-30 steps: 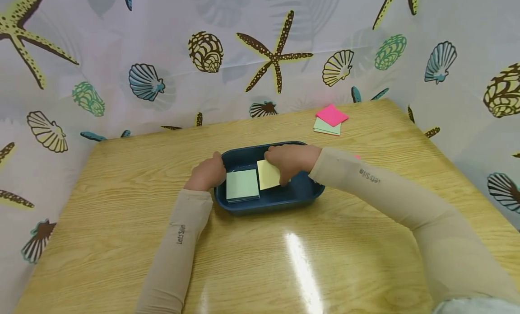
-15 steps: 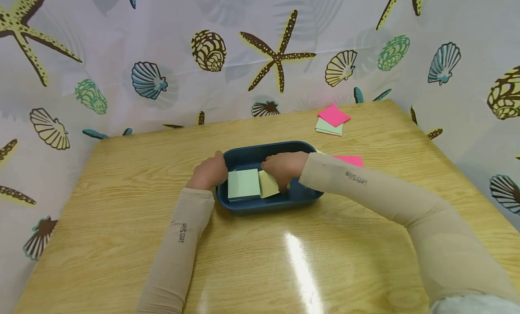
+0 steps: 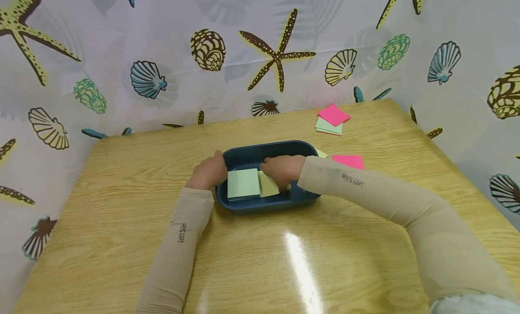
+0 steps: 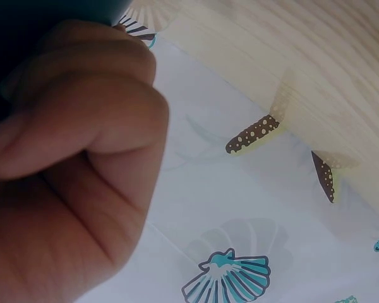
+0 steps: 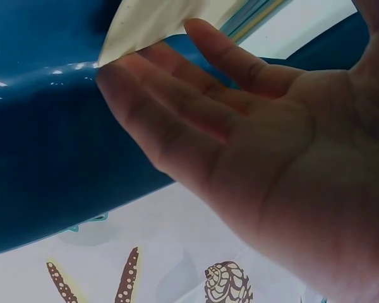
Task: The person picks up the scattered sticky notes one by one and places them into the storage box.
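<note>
A dark blue oblong tray stands on the wooden table. My left hand grips its left rim; the left wrist view shows the curled fingers against the blue edge. On the tray's left side lies a stack of pale green sticky notes. Inside the tray, my right hand holds a pale yellow sticky note beside the green stack. In the right wrist view the fingertips touch the edge of the yellow paper; the thumb's contact is hidden there.
Beyond the tray, at the back right, a pink sticky note lies over pale green ones. Another pink note and a yellow one lie right of the tray, partly behind the right sleeve. A shell-patterned cloth hangs behind the table.
My right hand has gone lower into the tray with the yellow note, which now sits lower beside the green stack. The pink note on the right has come into view. My left hand stays on the rim.
</note>
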A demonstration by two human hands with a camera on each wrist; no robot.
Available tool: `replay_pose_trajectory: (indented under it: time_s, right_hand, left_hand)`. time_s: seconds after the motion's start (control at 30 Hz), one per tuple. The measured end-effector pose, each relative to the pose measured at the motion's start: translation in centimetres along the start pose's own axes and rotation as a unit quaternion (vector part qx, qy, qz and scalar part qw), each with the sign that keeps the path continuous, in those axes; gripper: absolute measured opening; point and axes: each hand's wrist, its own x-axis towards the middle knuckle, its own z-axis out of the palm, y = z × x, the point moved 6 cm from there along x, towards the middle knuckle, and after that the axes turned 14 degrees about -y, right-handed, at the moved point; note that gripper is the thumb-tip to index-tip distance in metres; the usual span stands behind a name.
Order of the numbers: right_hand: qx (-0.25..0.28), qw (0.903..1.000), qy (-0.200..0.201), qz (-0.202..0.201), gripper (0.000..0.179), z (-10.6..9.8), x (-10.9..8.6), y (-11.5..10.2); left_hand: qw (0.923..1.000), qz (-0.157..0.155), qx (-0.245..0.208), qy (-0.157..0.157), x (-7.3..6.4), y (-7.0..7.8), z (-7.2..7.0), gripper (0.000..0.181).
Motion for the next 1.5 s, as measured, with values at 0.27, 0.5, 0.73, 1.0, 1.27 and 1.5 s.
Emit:
replay_pose_trajectory:
  time_s: [0.27,0.5,0.73,1.0,1.27,1.5]
  right_hand:
    - [-0.006,1.0000,0.006,0.004,0.079,0.1,0.1,-0.3]
    - [-0.001,1.0000,0.006,0.004,0.077,0.0,0.1,-0.1]
    - [0.057,0.9949,0.021,-0.081,0.061,-1.9,-1.8,1.2]
    - [0.190,0.9445,0.215,-0.160,0.024,-6.0,-6.8,8.7]
    - [0.303,0.8995,0.314,0.024,0.031,-4.0,-5.6,21.0]
    - [0.350,0.8886,0.281,0.095,0.043,0.1,-2.9,26.4]
  left_hand:
    - [1.0000,-0.002,0.001,-0.008,-0.2,0.2,-0.1,0.054]
    - [0.9999,-0.006,0.001,-0.010,-0.1,0.1,0.0,0.054]
    - [1.0000,-0.005,-0.001,-0.007,-0.1,0.0,0.1,0.054]
    - [1.0000,-0.001,-0.002,-0.002,0.1,0.1,0.1,0.053]
    - [0.9999,-0.007,-0.011,0.003,-0.1,-0.1,0.0,0.051]
    - [0.9999,-0.006,-0.009,-0.003,-0.2,0.1,0.0,0.053]
